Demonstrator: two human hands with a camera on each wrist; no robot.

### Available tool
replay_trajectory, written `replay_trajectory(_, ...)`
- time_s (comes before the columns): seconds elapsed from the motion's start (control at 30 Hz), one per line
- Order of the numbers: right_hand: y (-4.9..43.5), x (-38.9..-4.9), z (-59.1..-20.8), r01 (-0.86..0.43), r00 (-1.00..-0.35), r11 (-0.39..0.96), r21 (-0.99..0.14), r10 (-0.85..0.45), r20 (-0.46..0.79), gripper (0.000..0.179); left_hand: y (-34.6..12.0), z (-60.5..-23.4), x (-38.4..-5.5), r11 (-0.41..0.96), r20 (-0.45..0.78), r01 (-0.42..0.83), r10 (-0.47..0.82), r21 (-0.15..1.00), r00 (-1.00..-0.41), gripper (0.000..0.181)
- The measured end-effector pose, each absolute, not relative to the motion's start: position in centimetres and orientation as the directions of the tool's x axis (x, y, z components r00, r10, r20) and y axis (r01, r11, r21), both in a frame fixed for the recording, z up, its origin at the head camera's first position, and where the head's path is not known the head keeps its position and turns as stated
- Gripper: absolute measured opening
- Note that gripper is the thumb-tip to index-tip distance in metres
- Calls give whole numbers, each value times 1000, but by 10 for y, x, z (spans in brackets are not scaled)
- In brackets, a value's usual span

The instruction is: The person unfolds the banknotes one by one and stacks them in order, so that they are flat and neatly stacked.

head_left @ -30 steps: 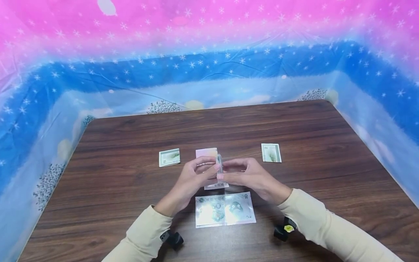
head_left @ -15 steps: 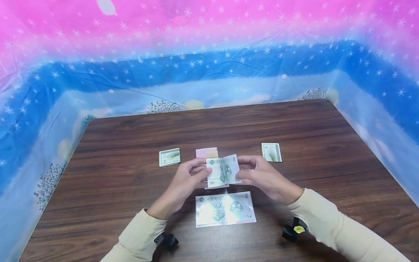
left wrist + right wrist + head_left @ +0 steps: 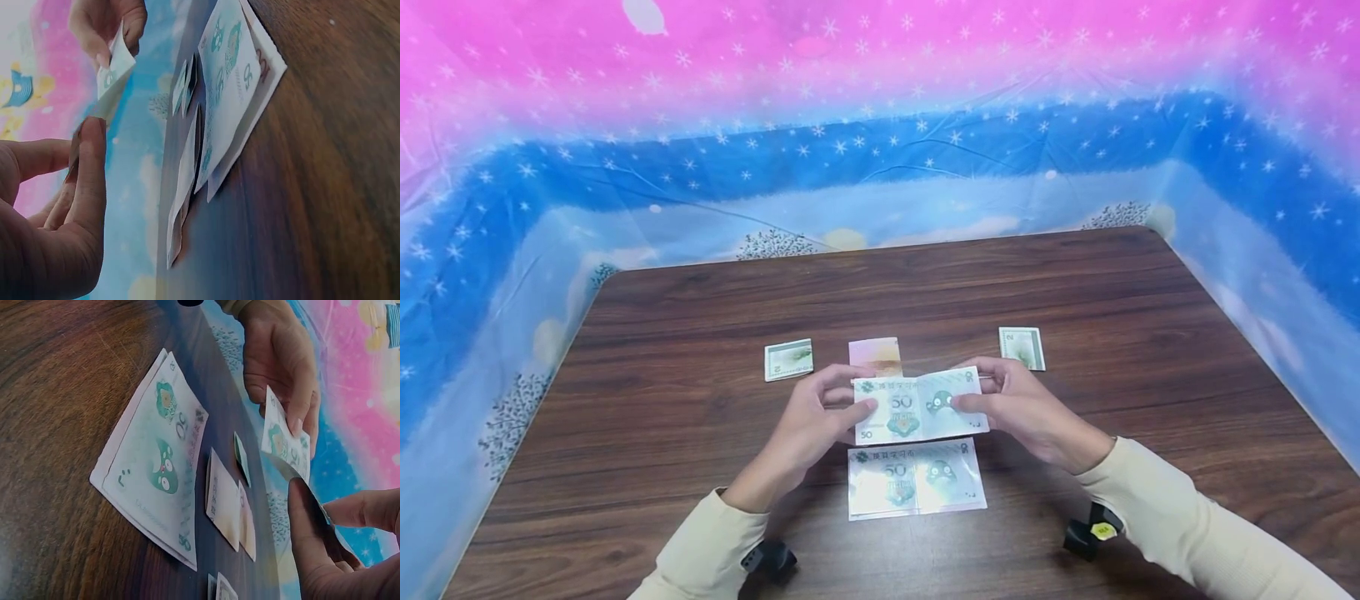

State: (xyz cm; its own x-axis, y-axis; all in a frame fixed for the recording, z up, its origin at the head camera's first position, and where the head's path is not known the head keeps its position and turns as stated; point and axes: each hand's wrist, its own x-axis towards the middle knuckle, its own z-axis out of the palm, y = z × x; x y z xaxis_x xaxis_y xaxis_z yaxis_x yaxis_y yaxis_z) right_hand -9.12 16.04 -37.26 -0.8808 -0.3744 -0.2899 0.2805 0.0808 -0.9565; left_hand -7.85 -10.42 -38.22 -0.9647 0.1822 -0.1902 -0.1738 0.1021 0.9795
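A green-printed 50 play banknote (image 3: 917,404) with a crease down its middle is held stretched out above the table. My left hand (image 3: 820,425) pinches its left end, the thumb on the printed face and the fingers behind. At the other end my right hand (image 3: 1030,412) grips it the same way, as the right wrist view confirms with the held banknote (image 3: 284,440) slightly bent. Just nearer to me, similar banknotes (image 3: 917,479) lie unfolded in a small stack; in the left wrist view a reddish-printed note (image 3: 269,69) shows beneath the top one.
Folded green banknotes lie at the left (image 3: 788,360) and the right (image 3: 1022,350). Between them a pink and yellow folded banknote (image 3: 874,354) is partly covered by the held one. The brown wooden table (image 3: 700,467) ends at a patterned curtain (image 3: 880,150).
The 50 banknote, edge-on and folded between both hands a second ago, has been opened out flat and brought a little nearer. My hands have moved apart, still holding its ends.
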Motion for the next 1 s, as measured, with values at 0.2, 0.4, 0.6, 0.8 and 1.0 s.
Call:
replay_trajectory(0.2, 162, -91, -378, 241, -893, 180, -954, -343, -291, 38, -109, -385, -77, 151, -207, -181, 185, 972, -961, 37)
replay_trajectory(0.4, 165, -88, -384, 79, -907, 324, -943, -369, -203, 39, -114, -388, -75, 270, -186, -111, 273, 957, -944, 37)
replay_trajectory(0.6, 169, -86, -387, -157, -886, 453, -878, -458, -78, 28, -118, -389, -71, 398, -194, -40, 353, 916, -915, 35)
replay_trajectory(0.8, 168, -83, -391, -311, -856, 535, -785, -516, -12, 30, -116, -388, -67, 589, -202, 97, 421, 802, -884, 33)
replay_trajectory(1.0, 165, -79, -394, -362, -838, 587, -724, -545, -23, 29, -114, -388, -62, 691, -194, 201, 449, 694, -872, 32)
